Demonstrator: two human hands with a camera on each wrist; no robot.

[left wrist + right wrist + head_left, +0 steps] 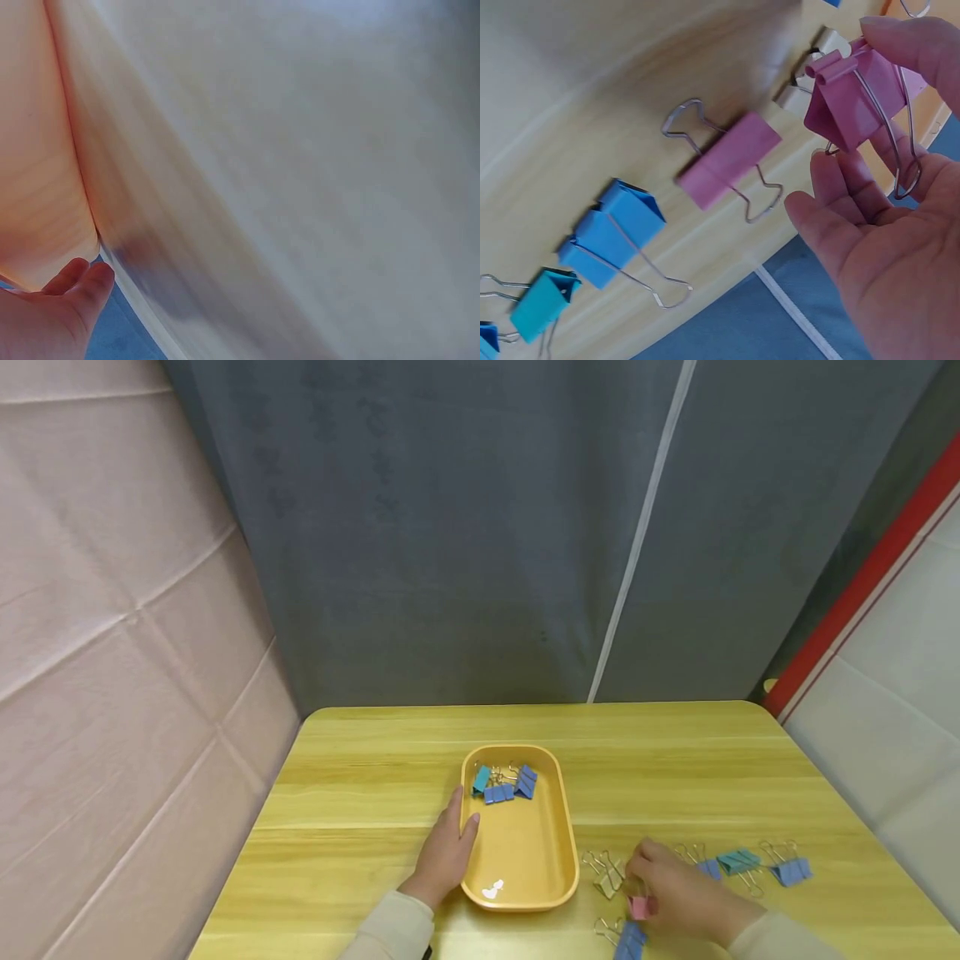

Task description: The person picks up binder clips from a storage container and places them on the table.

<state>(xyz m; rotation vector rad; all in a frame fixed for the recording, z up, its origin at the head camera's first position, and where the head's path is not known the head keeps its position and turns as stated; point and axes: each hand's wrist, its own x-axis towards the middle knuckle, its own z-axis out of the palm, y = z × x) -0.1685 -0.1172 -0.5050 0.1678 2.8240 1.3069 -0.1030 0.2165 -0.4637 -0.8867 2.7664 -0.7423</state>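
Got pink clip (845, 105) pinched in right hand (678, 892) above worktop (337, 827), off near right corner of tray (517, 852). Could drop it with sloppy pinch, or snag cream clip (608, 882) nearby. Gripping tray's left edge with left hand (442, 857); might tip it, pressing too hard.

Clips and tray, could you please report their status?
Left grip holding yellow tray. Right grip pinching a pink clip, outside tray. Cream clip on table between the two.
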